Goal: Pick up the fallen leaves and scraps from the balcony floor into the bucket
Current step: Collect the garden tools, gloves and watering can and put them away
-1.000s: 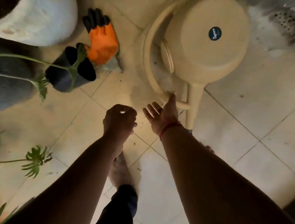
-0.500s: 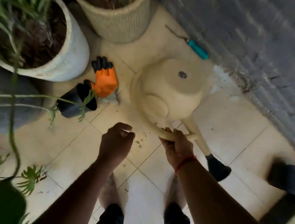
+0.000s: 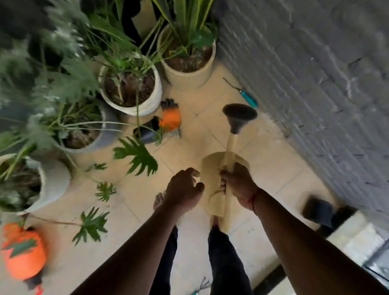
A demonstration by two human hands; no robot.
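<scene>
Orange glove (image 3: 170,120) and black pot (image 3: 147,135) lie beyond the right hand's (image 3: 240,184) watering can (image 3: 211,162).

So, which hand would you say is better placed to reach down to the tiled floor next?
Left: the left hand looks free, while the right hand grips the beige plastic watering can.

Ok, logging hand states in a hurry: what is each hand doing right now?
Left hand: fingers curled; whether they hold anything cannot be told.
Right hand: closed round the handle of the watering can.
</scene>
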